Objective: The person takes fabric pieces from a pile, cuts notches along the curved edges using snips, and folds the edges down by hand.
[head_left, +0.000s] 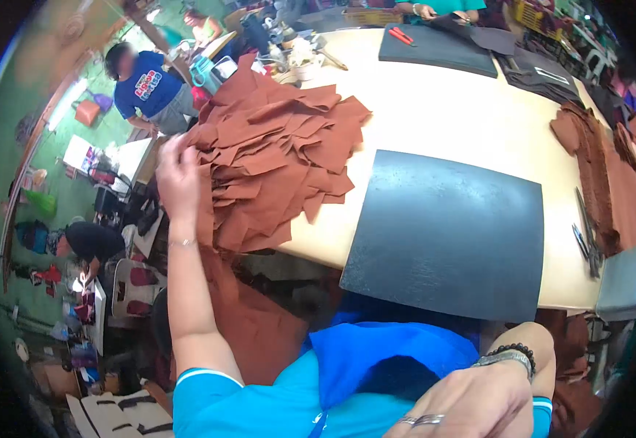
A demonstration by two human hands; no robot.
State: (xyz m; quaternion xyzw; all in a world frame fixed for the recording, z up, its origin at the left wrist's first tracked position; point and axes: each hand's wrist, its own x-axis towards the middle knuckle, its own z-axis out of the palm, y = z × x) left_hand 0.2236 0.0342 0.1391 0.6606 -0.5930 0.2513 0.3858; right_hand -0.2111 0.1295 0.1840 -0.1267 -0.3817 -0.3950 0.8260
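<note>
At the left edge of a loose heap of rust-brown cloth pieces (281, 146), my left hand (179, 175) is raised with its fingers slightly apart and a little blurred. It touches or nearly touches the cloth; no piece shows between the fingers. My right hand (471, 401) is close to the camera at the bottom, in front of my blue apron (384, 350), away from the table. It wears rings and bracelets, and its fingertips are hidden. A black cutting mat (449, 233) lies in front of me, overhanging the table's near edge.
The pale table (435, 109) also bears scissors (587, 248), brown cloth strips (588, 168), a second dark mat (435, 55) and red-handled snips (401, 36). Brown cloth (252, 314) hangs below. A person (146, 87) stands left; another's hands (427, 11) work across the table.
</note>
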